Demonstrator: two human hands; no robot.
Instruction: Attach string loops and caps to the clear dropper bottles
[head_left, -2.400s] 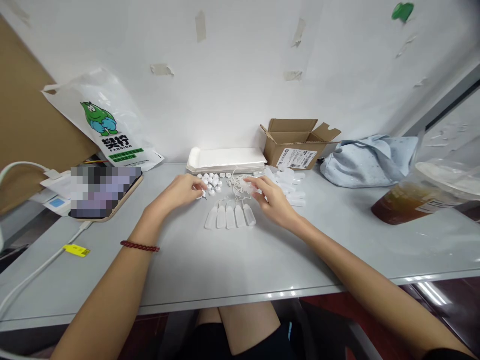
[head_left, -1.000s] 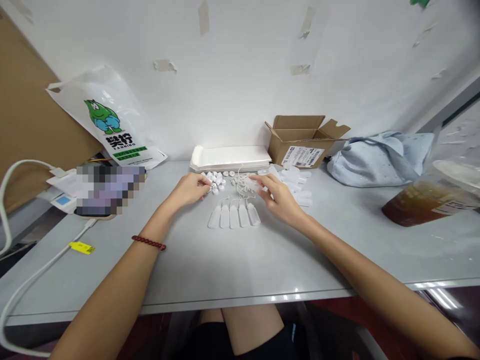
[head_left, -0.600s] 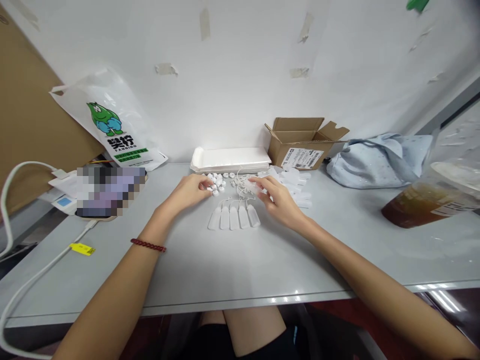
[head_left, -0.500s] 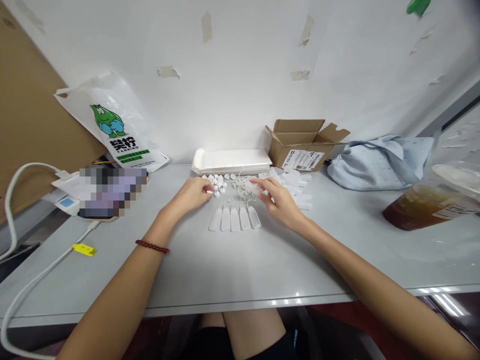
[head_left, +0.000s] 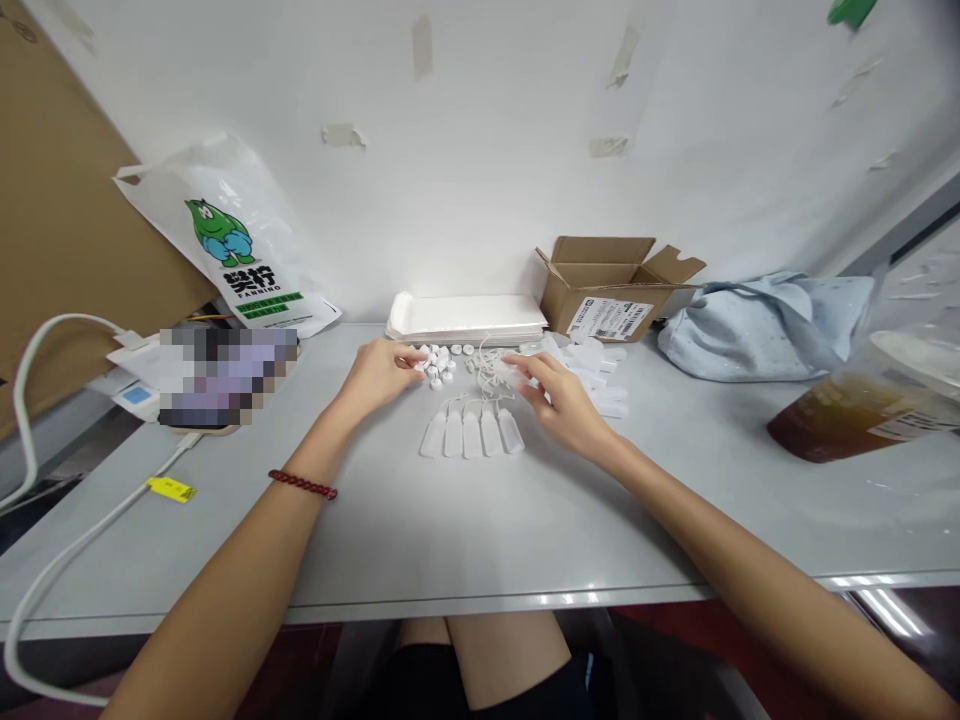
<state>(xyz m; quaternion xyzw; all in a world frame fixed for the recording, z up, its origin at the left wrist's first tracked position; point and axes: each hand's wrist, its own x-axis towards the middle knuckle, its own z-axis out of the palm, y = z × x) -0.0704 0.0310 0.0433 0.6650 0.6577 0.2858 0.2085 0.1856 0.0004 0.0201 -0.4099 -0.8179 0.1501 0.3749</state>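
My left hand [head_left: 385,372] is at the left edge of a pile of small white caps [head_left: 436,365]. Its thumb and fingers are pinched together, with a white cap at their tips. My right hand [head_left: 559,398] grips a small translucent plastic bottle [head_left: 510,375] between thumb and fingers, partly hidden by them. Below the hands, several small translucent bottles [head_left: 471,436] lie side by side, with thin white tubes at their tops. Loose thin white tubes [head_left: 487,362] are heaped between the hands. More translucent bottles [head_left: 611,400] lie behind my right hand.
A stack of white envelopes [head_left: 472,315] and an open cardboard box [head_left: 600,300] stand by the wall. At right are a pale blue cloth bag [head_left: 757,330] and a drink cup [head_left: 832,415]. A phone [head_left: 225,375], charging cable [head_left: 97,535] and white plastic bag [head_left: 225,230] are at left.
My left hand has shifted slightly up and left, its fingers closing at the caps. The right hand stays nearly in place with the bottle. The view has moved a little.
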